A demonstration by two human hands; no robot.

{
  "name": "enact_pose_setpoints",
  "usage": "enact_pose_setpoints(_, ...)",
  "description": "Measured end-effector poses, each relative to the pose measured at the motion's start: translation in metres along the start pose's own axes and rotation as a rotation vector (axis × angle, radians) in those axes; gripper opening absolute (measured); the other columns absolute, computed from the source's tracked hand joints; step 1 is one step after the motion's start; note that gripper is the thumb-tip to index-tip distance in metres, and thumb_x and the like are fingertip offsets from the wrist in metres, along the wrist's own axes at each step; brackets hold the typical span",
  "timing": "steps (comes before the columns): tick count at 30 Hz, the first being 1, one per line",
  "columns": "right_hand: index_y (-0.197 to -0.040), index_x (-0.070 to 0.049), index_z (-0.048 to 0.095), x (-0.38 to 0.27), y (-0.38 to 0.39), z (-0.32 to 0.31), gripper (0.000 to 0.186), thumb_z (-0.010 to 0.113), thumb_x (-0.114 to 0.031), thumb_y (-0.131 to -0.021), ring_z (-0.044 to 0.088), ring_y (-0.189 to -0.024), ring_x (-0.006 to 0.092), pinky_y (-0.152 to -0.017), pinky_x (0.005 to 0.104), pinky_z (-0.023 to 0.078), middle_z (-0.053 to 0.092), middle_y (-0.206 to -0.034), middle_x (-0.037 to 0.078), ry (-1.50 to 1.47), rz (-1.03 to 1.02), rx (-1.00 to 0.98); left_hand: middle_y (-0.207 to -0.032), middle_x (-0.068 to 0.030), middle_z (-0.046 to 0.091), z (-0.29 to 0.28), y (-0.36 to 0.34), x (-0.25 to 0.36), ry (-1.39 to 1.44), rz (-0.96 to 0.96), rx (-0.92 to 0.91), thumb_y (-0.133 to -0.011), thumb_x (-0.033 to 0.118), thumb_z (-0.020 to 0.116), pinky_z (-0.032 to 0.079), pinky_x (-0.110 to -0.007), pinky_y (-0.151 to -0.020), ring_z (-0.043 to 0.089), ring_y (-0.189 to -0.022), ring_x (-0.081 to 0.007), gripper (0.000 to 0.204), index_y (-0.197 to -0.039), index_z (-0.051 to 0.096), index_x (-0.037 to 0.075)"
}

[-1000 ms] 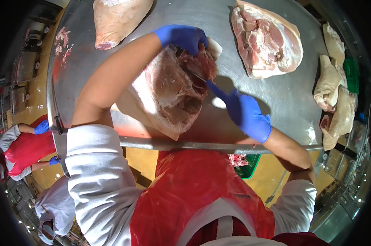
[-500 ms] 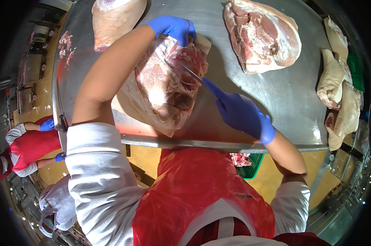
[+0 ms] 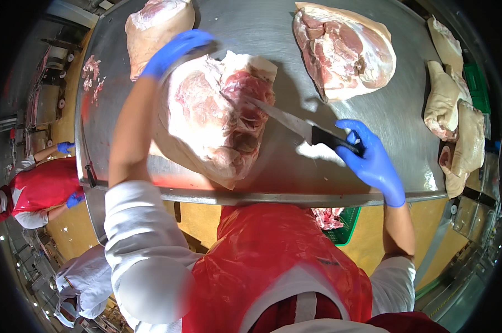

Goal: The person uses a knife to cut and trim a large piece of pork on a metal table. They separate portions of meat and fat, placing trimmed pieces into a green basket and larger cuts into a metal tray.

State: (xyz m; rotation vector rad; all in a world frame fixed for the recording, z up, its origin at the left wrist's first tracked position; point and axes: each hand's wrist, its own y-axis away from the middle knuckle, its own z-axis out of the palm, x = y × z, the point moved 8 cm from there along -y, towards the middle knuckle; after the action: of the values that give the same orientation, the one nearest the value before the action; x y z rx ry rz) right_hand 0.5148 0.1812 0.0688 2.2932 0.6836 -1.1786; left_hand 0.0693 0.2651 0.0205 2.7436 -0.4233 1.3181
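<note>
Green crate (image 3: 348, 228) holds meat (image 3: 328, 218) — right hand (image 3: 374, 167) grips knife (image 3: 289, 121) — left hand (image 3: 176, 51) blurred, hold unclear

A broad stainless-steel table (image 3: 240, 33) fills the middle of the room, its brushed top scratched and its near edge (image 3: 312, 196) finished with a metal lip that bends with the lens. Strong light throws hard shadows across the steel and leaves a white glare near the right-hand corner; a reddish reflection runs along the front. Below lies a smooth ochre-yellow floor (image 3: 373, 236), glossy at the left and crossed at the right by a grey strip (image 3: 435, 241). Steel equipment (image 3: 48, 83) with pale casters (image 3: 70, 57) lines the left side. Toward the curved rim, the surroundings darken, dotted with small bright lights (image 3: 28, 256), too distorted to identify further.
</note>
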Motion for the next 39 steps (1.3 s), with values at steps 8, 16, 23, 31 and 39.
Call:
enact_pose_setpoints(8,-0.133,-0.001,0.058,0.052,-0.084,0.153,0.040,0.064,-0.025,-0.101,0.049,-0.062,0.0061,-0.055,0.0213,0.039,0.057,-0.081,-0.002,-0.897,0.081,0.039,-0.142,-0.0123,0.056,0.084,0.279,-0.068,1.149,-0.902,0.464,-0.110,0.046,0.038,0.038,-0.036,-0.115,0.051,-0.132,-0.0217,0.057,-0.145,0.051,0.003)
enact_pose_setpoints(16,-0.103,-0.004,0.064,-0.006,-0.268,0.190,0.024,0.064,-0.029,-0.100,0.052,-0.065,0.0052,-0.058,0.0243,0.044,0.058,-0.076,-0.003,-0.705,-0.275,-0.246,-0.119,-0.0249,0.056,0.239,0.354,0.056,0.285,-0.800,0.946,-0.110,0.028,0.044,0.048,-0.041,-0.096,0.056,-0.108,-0.0287,0.042,-0.129,0.043,-0.009)
enact_pose_setpoints(23,-0.122,0.000,0.065,-0.122,-0.271,0.142,0.037,0.074,-0.021,-0.092,0.065,-0.076,0.0111,-0.068,0.0245,0.054,0.072,-0.097,0.007,-0.262,-0.515,-0.247,-0.100,-0.0045,0.059,0.369,0.247,0.104,1.182,-1.006,0.365,-0.106,0.044,0.053,0.053,-0.029,-0.077,0.059,-0.081,-0.0161,0.041,-0.128,0.045,0.010)
enact_pose_setpoints(31,-0.092,-0.005,0.064,-0.032,-0.099,-0.050,0.013,0.065,-0.017,-0.095,0.064,-0.076,0.0207,-0.076,0.0357,0.057,0.064,-0.083,0.007,-1.366,-0.326,0.754,-0.107,-0.0105,0.069,0.100,0.143,0.159,-0.153,0.275,0.651,-0.090,0.003,0.068,0.056,-0.039,-0.082,0.069,-0.095,-0.0201,0.023,-0.112,0.063,0.005)
enact_pose_setpoints(39,-0.071,-0.009,0.045,-0.231,0.023,0.070,0.037,0.050,-0.024,-0.105,0.041,-0.056,0.0162,-0.058,0.0325,0.041,0.042,-0.064,0.003,-0.752,-0.881,0.529,-0.077,0.0017,0.050,0.151,0.144,0.071,-0.386,0.132,0.346,-0.076,0.020,0.063,0.043,-0.037,-0.074,0.055,-0.089,-0.0200,0.012,-0.077,0.052,0.017)
